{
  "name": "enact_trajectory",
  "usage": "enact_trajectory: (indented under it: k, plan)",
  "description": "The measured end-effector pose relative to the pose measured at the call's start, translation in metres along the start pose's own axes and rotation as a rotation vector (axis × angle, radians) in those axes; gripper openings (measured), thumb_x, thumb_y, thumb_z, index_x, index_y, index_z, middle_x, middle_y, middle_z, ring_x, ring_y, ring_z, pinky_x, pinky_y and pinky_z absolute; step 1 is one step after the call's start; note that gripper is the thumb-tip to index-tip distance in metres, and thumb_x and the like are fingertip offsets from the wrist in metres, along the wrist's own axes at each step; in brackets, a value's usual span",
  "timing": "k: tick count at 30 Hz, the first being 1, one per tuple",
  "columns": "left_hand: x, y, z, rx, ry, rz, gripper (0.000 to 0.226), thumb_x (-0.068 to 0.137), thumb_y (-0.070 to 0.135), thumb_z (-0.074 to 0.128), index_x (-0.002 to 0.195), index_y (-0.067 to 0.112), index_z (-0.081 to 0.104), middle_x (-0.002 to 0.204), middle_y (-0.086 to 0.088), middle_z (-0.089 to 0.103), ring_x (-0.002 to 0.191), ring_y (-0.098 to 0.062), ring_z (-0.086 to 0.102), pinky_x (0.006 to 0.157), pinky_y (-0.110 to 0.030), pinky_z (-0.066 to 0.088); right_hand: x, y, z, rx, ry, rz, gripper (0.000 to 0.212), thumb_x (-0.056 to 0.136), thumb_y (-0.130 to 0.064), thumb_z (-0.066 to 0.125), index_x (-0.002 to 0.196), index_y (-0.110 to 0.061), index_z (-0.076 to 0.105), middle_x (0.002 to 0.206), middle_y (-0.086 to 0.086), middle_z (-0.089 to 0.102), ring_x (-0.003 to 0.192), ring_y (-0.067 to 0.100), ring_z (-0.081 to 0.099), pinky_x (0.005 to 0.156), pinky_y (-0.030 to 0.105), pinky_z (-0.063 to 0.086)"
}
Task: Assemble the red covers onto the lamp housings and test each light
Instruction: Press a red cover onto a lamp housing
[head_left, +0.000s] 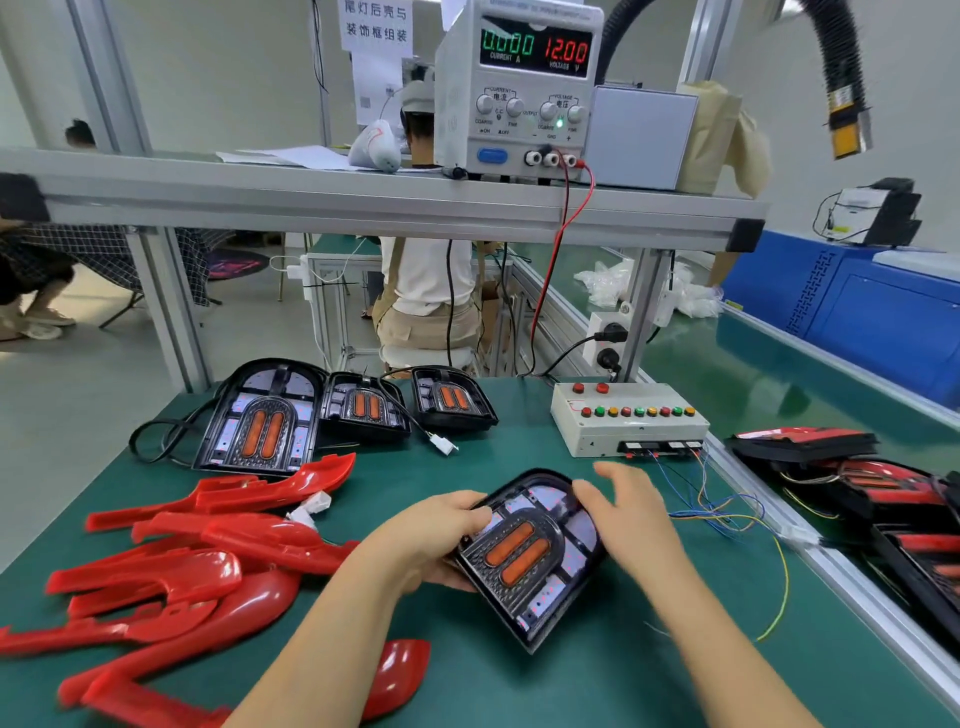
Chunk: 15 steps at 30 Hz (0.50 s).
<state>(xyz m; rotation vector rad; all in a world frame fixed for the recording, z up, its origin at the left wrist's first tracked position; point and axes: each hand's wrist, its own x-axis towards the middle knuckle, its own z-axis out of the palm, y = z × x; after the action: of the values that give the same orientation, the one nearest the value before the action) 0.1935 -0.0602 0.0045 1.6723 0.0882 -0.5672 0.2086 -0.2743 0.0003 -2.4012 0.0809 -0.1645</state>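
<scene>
Gripping one lamp housing (524, 561), left hand (436, 540); right hand (628, 514) open beside it; three housings (363, 408) behind.

Black lamp housing (530, 558), twin orange lenses, uncovered, tilted, gripped by left fingers (467, 512), red covers (208, 566) heaped loose left of these, three bare housings (363, 408) beyond

The left hand (436, 540) and right hand (623, 514) are bare, each on a bare forearm (322, 639) entering from 6 o'clock, uncovered to the frame's edge.
</scene>
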Motion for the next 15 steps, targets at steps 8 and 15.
enact_trajectory:
  k: [8, 15]
  plan:
    - [0.002, 0.011, -0.008, 0.191, -0.036, 0.038, 0.016, 0.095, 0.022, 0.054, 0.101, 0.028, 0.068, 0.089, 0.005, 0.069, 0.080, -0.012, 0.063, 0.071, -0.026, 0.054, 0.022, 0.021, -0.009, 0.224, -0.392, 0.297, 0.035, 0.087, -0.057, 0.059, 0.095, -0.026, 0.073, 0.099, -0.008, 0.073, 0.089, 0.013, 0.065, 0.068, 0.026, 0.044]
    - [-0.003, 0.027, -0.040, 0.742, 0.307, 0.178, 0.020, 0.091, 0.035, 0.056, 0.098, 0.022, 0.070, 0.101, 0.006, 0.069, 0.088, -0.013, 0.062, 0.077, -0.024, 0.050, 0.014, 0.025, -0.005, 0.392, -0.349, 0.369, 0.039, 0.090, -0.044, 0.062, 0.099, -0.008, 0.072, 0.091, 0.009, 0.076, 0.084, 0.026, 0.070, 0.075, 0.034, 0.055]
